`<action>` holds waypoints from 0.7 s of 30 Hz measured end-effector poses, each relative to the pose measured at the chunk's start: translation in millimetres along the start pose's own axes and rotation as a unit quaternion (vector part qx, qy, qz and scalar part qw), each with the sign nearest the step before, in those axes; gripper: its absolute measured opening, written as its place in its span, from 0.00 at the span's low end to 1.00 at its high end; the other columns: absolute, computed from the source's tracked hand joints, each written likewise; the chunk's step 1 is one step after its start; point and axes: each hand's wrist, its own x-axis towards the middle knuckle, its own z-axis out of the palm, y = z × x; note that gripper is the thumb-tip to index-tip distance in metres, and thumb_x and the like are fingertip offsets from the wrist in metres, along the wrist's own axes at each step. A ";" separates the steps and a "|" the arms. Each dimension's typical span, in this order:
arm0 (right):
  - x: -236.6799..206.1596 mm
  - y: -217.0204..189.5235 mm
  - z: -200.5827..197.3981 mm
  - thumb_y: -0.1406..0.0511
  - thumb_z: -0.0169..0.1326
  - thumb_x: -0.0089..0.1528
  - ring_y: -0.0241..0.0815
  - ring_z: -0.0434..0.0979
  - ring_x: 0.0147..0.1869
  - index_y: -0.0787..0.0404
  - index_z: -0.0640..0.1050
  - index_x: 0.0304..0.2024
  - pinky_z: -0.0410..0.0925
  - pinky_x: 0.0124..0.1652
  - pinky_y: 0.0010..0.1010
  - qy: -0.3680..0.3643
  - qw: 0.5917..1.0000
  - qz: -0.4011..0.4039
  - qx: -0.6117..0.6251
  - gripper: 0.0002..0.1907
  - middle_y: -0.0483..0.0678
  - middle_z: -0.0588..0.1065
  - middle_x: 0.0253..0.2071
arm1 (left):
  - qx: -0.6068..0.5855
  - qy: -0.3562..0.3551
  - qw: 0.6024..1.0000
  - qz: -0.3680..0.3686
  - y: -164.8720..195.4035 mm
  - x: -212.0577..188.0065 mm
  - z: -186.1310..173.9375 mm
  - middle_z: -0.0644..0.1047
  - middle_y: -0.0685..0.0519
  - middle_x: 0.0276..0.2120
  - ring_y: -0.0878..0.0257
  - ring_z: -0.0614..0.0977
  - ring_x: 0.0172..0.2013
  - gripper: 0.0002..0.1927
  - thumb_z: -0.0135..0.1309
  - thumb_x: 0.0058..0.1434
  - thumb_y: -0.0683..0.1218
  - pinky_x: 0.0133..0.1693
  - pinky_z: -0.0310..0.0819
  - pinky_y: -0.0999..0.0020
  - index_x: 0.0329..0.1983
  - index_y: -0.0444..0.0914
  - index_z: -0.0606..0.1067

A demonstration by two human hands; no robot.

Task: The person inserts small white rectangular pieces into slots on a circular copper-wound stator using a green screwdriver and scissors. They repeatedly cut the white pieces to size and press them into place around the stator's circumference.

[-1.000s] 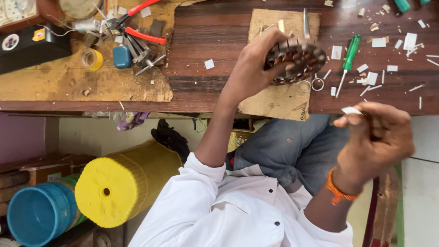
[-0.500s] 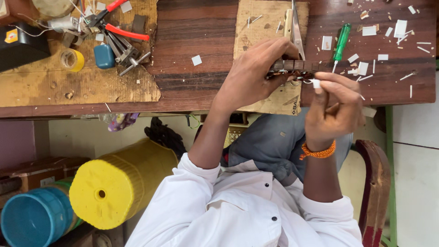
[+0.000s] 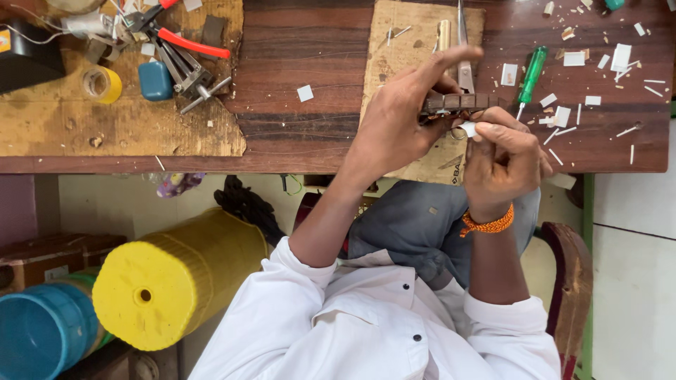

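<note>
Both hands have come together since a second ago, when the right hand hung well out from the bench with a white slip; half a second ago it was already at the part, and now it sits slightly lower against it. The left hand [image 3: 394,127] grips the brown slotted motor core [image 3: 461,103] from the left, thumb and lower fingers closed on it while the forefinger stretches straight out above it. The right hand [image 3: 503,151], an orange cord at its wrist, has thumb and forefinger pinched tight on a small white paper strip [image 3: 468,128], which touches the core's underside. The core is held just over the pale wooden board [image 3: 401,42] near the bench's front edge, right of its middle.

Grey metal scissors [image 3: 462,42] lie on the board behind the core, partly hidden by the forefinger. A green-handled screwdriver [image 3: 531,74] lies just beyond the right hand, among scattered white paper scraps [image 3: 574,60] toward the right rear corner. Toward the left rear corner sit red-handled pliers [image 3: 186,42], a blue block [image 3: 155,79] and a yellow tape roll [image 3: 102,83]. Below the bench's front edge lies a yellow drum [image 3: 176,281].
</note>
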 end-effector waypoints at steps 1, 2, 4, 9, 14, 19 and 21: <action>1.9 1.1 0.8 0.74 0.64 0.65 0.29 0.69 0.25 0.65 0.77 0.39 0.62 0.29 0.22 -0.005 1.000 -0.013 0.024 0.07 0.54 0.85 0.40 | 0.001 0.008 1.000 0.006 -1.3 -0.6 0.7 0.83 0.54 0.42 0.60 0.86 0.46 0.38 0.68 0.55 0.39 0.49 0.81 0.64 0.68 0.45 0.67; 4.9 1.2 1.5 0.75 0.65 0.65 0.28 0.69 0.24 0.65 0.77 0.39 0.62 0.28 0.21 -0.010 0.998 -0.026 0.048 0.07 0.55 0.84 0.41 | 0.002 0.016 1.000 0.013 -2.8 -1.2 1.2 0.83 0.55 0.42 0.60 0.86 0.46 0.38 0.68 0.54 0.39 0.49 0.81 0.64 0.68 0.45 0.67; 12.5 -3.1 0.6 0.76 0.64 0.66 0.29 0.71 0.25 0.65 0.77 0.39 0.63 0.28 0.20 -0.047 0.996 -0.032 0.072 0.07 0.56 0.84 0.44 | 0.008 0.033 0.999 0.027 -6.7 -1.2 0.3 0.84 0.55 0.43 0.60 0.86 0.46 0.33 0.68 0.54 0.39 0.50 0.81 0.64 0.63 0.45 0.71; 38.2 -18.3 -21.1 0.76 0.62 0.65 0.47 0.84 0.43 0.66 0.77 0.41 0.75 0.40 0.33 -0.145 0.983 -0.116 -0.004 0.07 0.56 0.81 0.45 | -0.105 0.033 0.993 -0.041 -11.8 2.3 1.5 0.84 0.57 0.44 0.63 0.88 0.44 0.19 0.65 0.56 0.40 0.49 0.85 0.67 0.51 0.46 0.79; 41.3 -19.4 -23.0 0.74 0.64 0.70 0.46 0.84 0.45 0.63 0.76 0.46 0.76 0.44 0.32 -0.058 0.993 -0.093 -0.036 0.09 0.51 0.81 0.46 | 0.005 0.044 0.998 0.037 -7.9 -0.7 5.3 0.83 0.56 0.40 0.58 0.82 0.41 0.22 0.69 0.53 0.41 0.47 0.77 0.63 0.51 0.46 0.80; 31.8 -12.1 -29.8 0.75 0.66 0.71 0.44 0.84 0.46 0.62 0.79 0.48 0.76 0.43 0.32 -0.053 0.989 -0.110 -0.089 0.08 0.50 0.81 0.46 | 0.025 0.035 0.998 0.046 -4.1 0.8 6.4 0.83 0.56 0.39 0.56 0.81 0.40 0.22 0.68 0.53 0.41 0.46 0.77 0.62 0.52 0.47 0.79; 30.1 -7.9 -32.1 0.75 0.68 0.70 0.44 0.84 0.46 0.63 0.81 0.48 0.75 0.43 0.34 -0.054 0.984 -0.133 -0.104 0.08 0.51 0.81 0.45 | 0.039 0.041 0.997 0.060 -3.1 0.4 6.5 0.83 0.55 0.39 0.55 0.81 0.42 0.22 0.67 0.54 0.40 0.48 0.76 0.61 0.52 0.47 0.79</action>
